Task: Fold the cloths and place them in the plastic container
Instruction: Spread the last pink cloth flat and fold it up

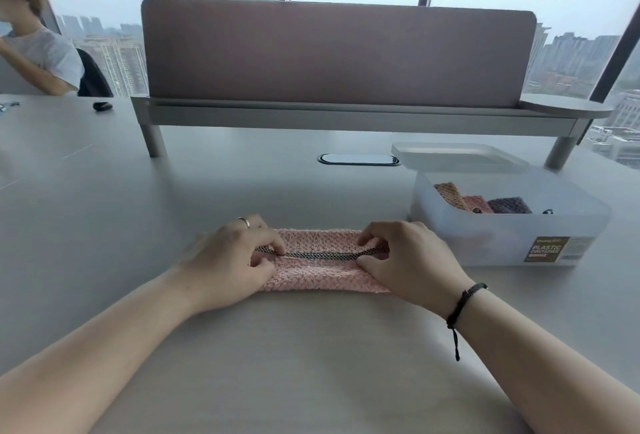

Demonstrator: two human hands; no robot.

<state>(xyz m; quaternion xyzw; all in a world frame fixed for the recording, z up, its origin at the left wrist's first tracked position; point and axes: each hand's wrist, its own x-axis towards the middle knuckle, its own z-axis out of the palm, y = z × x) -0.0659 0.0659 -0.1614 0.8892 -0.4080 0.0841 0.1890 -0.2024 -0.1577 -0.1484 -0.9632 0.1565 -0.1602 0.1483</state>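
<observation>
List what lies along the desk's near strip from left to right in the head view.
Left hand → pink cloth → right hand → plastic container.

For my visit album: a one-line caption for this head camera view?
Both hands pinch a pink cloth beside the plastic container.

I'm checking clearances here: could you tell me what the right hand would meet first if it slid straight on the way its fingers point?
The right hand points leftward along the pink cloth, so it would probably meet the left hand first, gripping the opposite end.
</observation>
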